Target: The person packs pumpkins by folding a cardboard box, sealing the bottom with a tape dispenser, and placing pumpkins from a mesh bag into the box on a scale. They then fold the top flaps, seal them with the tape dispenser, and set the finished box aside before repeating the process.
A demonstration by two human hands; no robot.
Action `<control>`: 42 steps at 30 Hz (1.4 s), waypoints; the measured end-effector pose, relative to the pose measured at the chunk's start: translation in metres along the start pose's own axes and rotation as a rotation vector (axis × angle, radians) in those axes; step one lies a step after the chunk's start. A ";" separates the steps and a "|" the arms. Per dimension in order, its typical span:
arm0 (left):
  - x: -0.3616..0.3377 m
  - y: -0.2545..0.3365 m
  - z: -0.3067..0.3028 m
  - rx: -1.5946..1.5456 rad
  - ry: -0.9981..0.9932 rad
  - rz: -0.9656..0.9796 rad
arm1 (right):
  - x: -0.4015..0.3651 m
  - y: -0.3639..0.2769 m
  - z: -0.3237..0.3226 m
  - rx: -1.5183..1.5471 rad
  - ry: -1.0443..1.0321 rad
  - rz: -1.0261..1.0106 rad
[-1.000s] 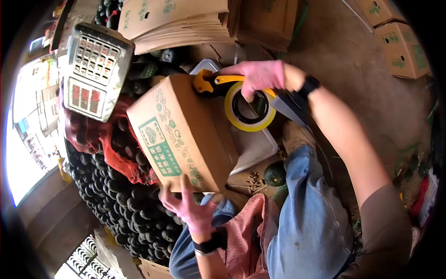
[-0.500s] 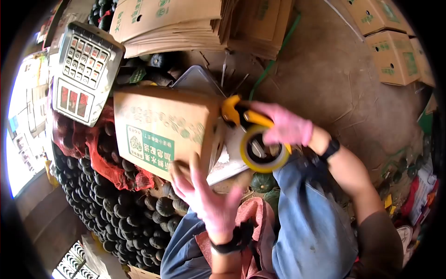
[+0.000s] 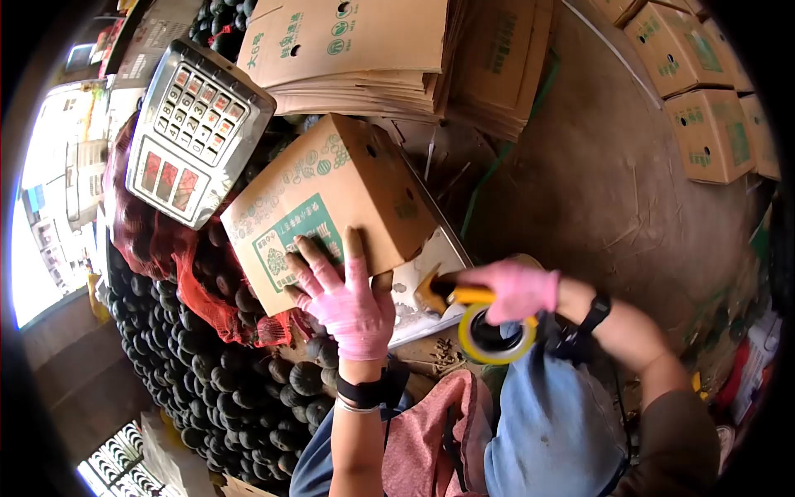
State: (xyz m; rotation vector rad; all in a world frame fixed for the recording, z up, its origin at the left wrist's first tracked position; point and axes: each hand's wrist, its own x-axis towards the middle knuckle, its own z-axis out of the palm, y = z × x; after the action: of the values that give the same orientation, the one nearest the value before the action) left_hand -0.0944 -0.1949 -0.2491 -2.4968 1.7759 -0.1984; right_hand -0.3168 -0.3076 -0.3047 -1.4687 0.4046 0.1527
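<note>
A cardboard box (image 3: 364, 182) with green print sits tilted on the scale's metal platform (image 3: 414, 290). My left hand (image 3: 352, 311), in a pink glove with bare fingertips, lies with fingers spread against the printed side of the box. In my right hand (image 3: 522, 291), also gloved in pink, is a yellow tape dispenser (image 3: 472, 295) carrying a roll of tape (image 3: 495, 341). The dispenser is right of the box and apart from it. Up and left of the box stands the scale's display panel (image 3: 186, 137) with its keypad.
Flattened cartons (image 3: 356, 50) are stacked behind the box. Many dark green squashes (image 3: 224, 389) cover the floor at left, with a red mesh bag (image 3: 203, 286) of them beside the scale. Made-up cartons (image 3: 708, 132) stand at the far right. A green strap (image 3: 480, 178) lies on the floor.
The box has turned on the platform, showing more of its right end. My left hand now presses flat on its side. My right hand has moved down with the tape dispenser, away from the box.
</note>
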 end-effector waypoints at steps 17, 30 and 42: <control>0.080 0.027 -0.026 -0.460 0.077 0.255 | -0.114 -0.021 -0.034 -0.290 0.558 -0.372; -0.205 0.011 -0.033 -0.815 0.396 -0.756 | 0.078 -0.228 0.106 -1.326 0.228 -0.651; -0.200 -0.058 0.070 -2.006 0.537 -1.194 | -0.036 -0.156 -0.026 -1.270 0.183 -0.383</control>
State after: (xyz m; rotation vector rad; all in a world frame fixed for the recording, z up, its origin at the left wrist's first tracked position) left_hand -0.0951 0.0121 -0.3236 -4.4596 -0.8388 1.8585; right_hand -0.3007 -0.3449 -0.1474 -2.7938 0.1307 -0.0631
